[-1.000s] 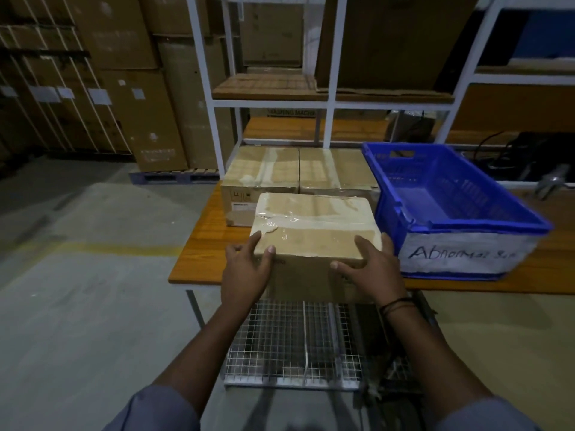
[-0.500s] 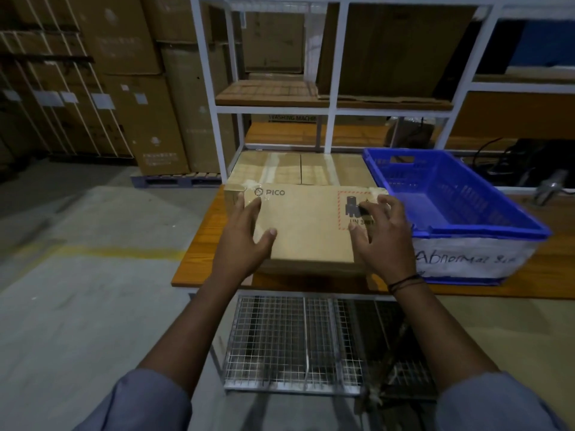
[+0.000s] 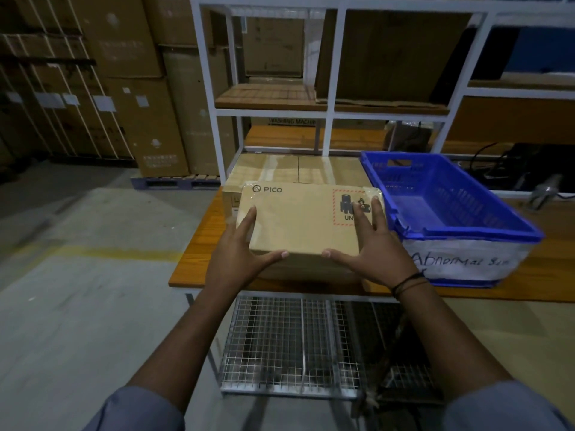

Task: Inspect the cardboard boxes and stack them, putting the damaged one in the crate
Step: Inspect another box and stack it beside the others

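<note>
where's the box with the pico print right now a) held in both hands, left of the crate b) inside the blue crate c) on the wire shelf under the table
a: the left hand and the right hand each have a grip on one side of the pico box, which is beside the blue crate, not in it.

The cardboard box (image 3: pixel 298 222) is tipped up: its printed PICO face is shown instead of the taped one, with the left grip (image 3: pixel 238 255) and right grip (image 3: pixel 378 253) now spread across it.
</note>
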{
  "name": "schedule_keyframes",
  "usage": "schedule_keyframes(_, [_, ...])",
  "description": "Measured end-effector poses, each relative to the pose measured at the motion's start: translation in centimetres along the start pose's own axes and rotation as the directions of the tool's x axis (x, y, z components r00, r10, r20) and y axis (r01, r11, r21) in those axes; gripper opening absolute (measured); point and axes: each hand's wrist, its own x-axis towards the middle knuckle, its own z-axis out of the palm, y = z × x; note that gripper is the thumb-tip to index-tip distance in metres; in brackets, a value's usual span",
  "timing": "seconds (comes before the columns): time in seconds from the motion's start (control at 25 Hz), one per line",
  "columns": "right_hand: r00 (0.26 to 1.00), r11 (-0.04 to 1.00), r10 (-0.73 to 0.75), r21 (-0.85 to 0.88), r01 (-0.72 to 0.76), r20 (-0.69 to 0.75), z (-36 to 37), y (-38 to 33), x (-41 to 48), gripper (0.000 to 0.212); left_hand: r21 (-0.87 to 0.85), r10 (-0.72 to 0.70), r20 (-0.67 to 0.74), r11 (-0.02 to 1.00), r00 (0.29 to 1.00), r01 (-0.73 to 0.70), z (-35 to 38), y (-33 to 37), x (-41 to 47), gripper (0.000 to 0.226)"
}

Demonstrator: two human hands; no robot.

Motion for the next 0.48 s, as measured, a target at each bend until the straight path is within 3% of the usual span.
schedule_keyframes(0.12, [0.966, 0.991, -0.044, 0.112, 0.075, -0.254, -0.7, 0.7, 0.5, 0.08, -0.089, 0.045, -0.24, 0.994, 0.97, -0.068, -0.8, 0.8, 0.4, 0.076])
schedule_keyframes(0.24, [0.836, 0.958, -0.054, 0.208, 0.197, -0.546, 0.3, 1.0, 1.7, 0.044, -0.116, -0.019, -0.365, 0.993, 0.931, -0.025, -0.9, 1.2, 1.4, 0.057])
schedule_keyframes(0.36, [0.776, 0.958, -0.049, 0.191, 0.215, -0.629, 2.5, 1.0, 2.1, 0.045, -0.112, 0.041, -0.308, 0.991, 0.951, -0.079, 0.8, 1.0, 1.8, 0.072])
schedule_keyframes(0.48, [0.819, 0.987, -0.118, 0.025, 0.159, -0.562, 4.6, 1.4, 1.8, 0.061, -0.012, 0.057, -0.098, 0.998, 0.994, -0.059, 3.1, 0.4, 1.2, 0.088])
